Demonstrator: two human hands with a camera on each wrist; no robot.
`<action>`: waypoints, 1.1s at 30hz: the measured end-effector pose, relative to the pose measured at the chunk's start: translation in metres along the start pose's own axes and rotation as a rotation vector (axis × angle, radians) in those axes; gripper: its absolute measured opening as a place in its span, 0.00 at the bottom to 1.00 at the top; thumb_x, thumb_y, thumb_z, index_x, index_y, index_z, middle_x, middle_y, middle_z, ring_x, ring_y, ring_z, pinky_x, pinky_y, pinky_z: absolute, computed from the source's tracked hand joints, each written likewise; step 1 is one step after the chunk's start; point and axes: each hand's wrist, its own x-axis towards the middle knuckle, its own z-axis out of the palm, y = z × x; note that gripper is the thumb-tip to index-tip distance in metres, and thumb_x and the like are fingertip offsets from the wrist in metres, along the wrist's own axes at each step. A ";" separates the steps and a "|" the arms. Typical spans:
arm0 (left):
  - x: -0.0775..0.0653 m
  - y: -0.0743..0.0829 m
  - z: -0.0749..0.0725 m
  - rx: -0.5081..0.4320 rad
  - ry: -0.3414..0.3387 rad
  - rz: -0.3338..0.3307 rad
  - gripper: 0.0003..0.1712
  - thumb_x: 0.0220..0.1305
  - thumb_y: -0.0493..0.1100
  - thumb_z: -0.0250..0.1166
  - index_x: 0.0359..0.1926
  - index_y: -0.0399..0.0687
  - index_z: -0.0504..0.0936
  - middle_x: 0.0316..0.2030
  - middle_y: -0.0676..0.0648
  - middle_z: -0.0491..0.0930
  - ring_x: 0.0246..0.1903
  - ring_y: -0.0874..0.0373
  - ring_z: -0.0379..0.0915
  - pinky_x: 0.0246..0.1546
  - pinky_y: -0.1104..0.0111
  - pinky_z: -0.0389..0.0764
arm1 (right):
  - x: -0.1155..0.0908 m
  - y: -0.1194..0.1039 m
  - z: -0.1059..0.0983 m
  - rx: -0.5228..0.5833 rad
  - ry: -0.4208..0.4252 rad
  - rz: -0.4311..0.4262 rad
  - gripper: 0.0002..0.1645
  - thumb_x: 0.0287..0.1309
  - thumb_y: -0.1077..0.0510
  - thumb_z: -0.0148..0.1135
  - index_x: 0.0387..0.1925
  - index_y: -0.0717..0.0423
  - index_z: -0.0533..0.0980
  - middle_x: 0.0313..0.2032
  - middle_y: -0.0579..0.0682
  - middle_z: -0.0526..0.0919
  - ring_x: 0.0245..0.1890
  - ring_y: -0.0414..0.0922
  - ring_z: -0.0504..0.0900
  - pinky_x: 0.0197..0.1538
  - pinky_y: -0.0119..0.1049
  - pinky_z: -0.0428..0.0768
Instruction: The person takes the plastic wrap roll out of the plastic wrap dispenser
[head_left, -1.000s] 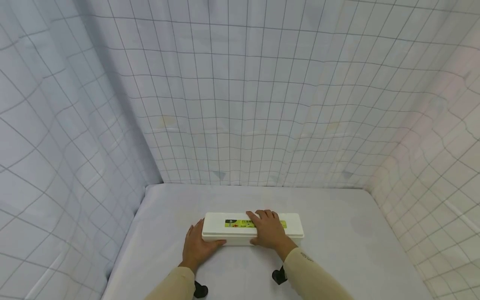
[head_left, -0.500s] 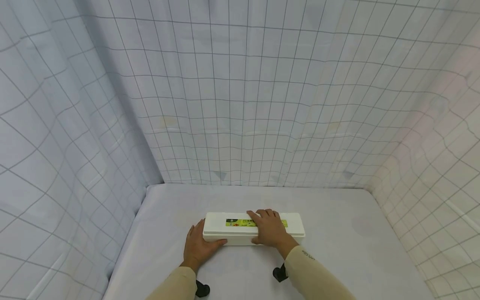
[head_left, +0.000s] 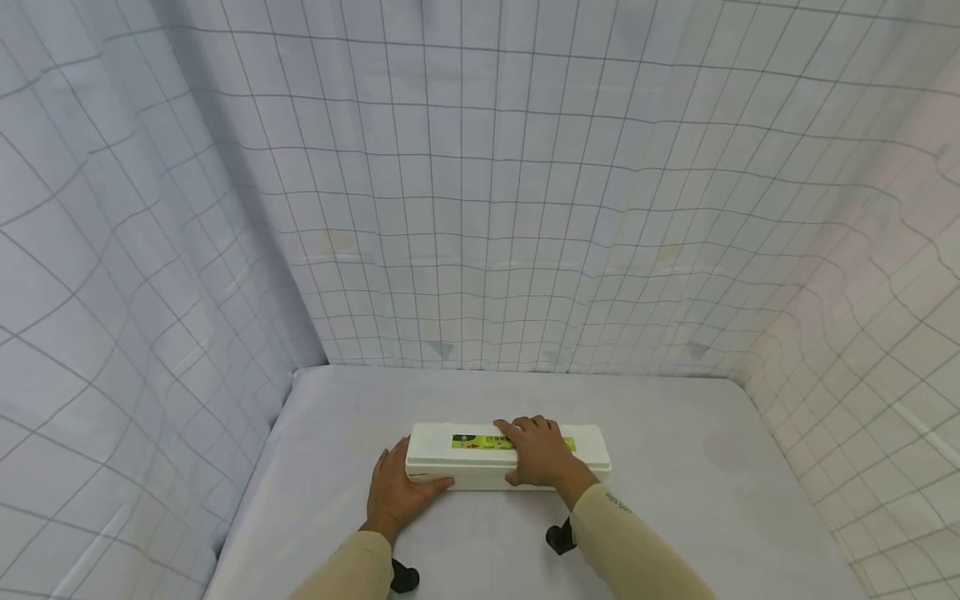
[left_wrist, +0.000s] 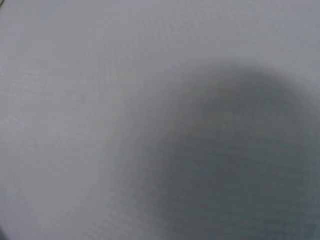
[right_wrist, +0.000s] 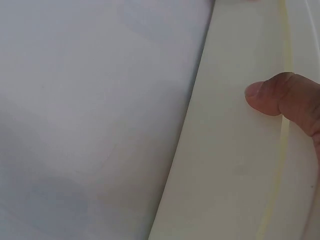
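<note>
A long white lidded box (head_left: 431, 448) lies crosswise on the white-covered table, its lid bearing a yellow-green label (head_left: 476, 442). My left hand (head_left: 398, 493) grips the box's left end, thumb along the front wall and fingers at the side. Over the middle of the lid, my right hand (head_left: 542, 455) grips the box, its fingers spread toward the far edge. In the right wrist view, that hand's thumb (right_wrist: 272, 95) lies against the box's front wall (right_wrist: 220, 150), across the pale seam under the lid. At the left front corner a thin gap shows below the lid.
White sheets with a dark grid surround the table (head_left: 675, 500) at the back (head_left: 480, 208) and both sides. A black wrist mount shows beside each sleeve. Only blurred pale cloth (left_wrist: 75, 100) and a dark shadow show in the left wrist view.
Both hands keep their hold and the box stays nearly in place. The lid's left front edge has risen slightly, and a thin gap now shows under it.
</note>
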 end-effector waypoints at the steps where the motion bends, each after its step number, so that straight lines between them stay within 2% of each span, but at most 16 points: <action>1: -0.001 0.000 0.000 -0.003 -0.001 -0.002 0.64 0.40 0.75 0.77 0.72 0.47 0.68 0.67 0.44 0.77 0.70 0.45 0.70 0.80 0.46 0.53 | 0.000 0.001 -0.001 0.008 -0.007 -0.001 0.55 0.48 0.37 0.78 0.75 0.36 0.63 0.67 0.49 0.75 0.67 0.57 0.72 0.69 0.59 0.72; 11: -0.001 -0.001 -0.002 0.002 -0.014 -0.005 0.64 0.39 0.77 0.76 0.72 0.48 0.68 0.67 0.44 0.76 0.70 0.45 0.70 0.79 0.45 0.54 | 0.000 -0.002 -0.009 0.044 -0.043 -0.011 0.56 0.46 0.38 0.79 0.76 0.38 0.63 0.67 0.50 0.76 0.68 0.57 0.72 0.70 0.59 0.72; 21: 0.000 0.000 0.000 0.021 -0.003 0.025 0.64 0.39 0.78 0.76 0.72 0.47 0.69 0.67 0.43 0.77 0.69 0.45 0.71 0.78 0.44 0.57 | 0.002 0.002 -0.018 0.082 -0.101 0.000 0.64 0.40 0.31 0.81 0.77 0.39 0.61 0.68 0.50 0.75 0.67 0.57 0.72 0.71 0.60 0.70; 33: -0.001 -0.001 0.000 0.031 0.012 0.036 0.64 0.40 0.79 0.74 0.72 0.49 0.70 0.66 0.44 0.77 0.69 0.46 0.72 0.78 0.43 0.58 | -0.001 -0.001 -0.013 0.068 -0.064 -0.003 0.67 0.38 0.29 0.80 0.78 0.41 0.60 0.67 0.51 0.74 0.67 0.56 0.71 0.71 0.59 0.70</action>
